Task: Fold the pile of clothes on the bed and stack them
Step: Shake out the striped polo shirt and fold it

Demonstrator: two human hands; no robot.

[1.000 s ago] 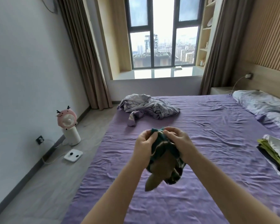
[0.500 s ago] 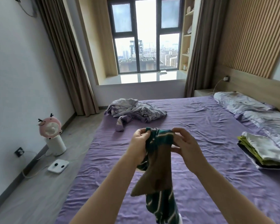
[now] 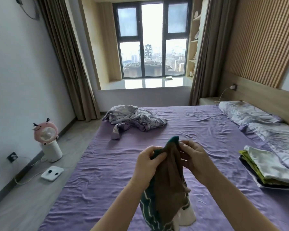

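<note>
Hands meet at centre frame, raised above the purple-sheeted bed [image 3: 198, 130]; left hand [image 3: 148, 162] has its fingers curled and thumb pressed onto the upper left edge of a dark green garment with pale stripes and a brown inner face [image 3: 169, 189]; right hand [image 3: 194, 158] pinches the upper right edge of the same cloth between thumb and fingertips, the other fingers loosely bent; the two hands are close together with the cloth's peak poking up between them; the garment hangs down from the grip toward the bottom centre of the frame, bunched and unfolded, a pale patch showing at its lower right; it hangs in front of the sheet, and whether its lower end touches the bed cannot be told.

Crumpled grey-lilac patterned cloth heap [image 3: 133, 119] lies on the bed at upper centre-left, one strip trailing toward the bed's left edge; stack of folded clothes, white on top over yellow-green and dark layers [image 3: 267, 169], sits at the right edge of the frame, just beside the patterned grey pillows [image 3: 265, 124] that run along the wooden headboard.

Floor at left of frame: pink cartoon-faced fan on a white cylindrical base [image 3: 47, 140] near the wall; flat white square scale [image 3: 52, 173] below it, nearer the bed; window with city view at top centre, brown curtains either side.
</note>
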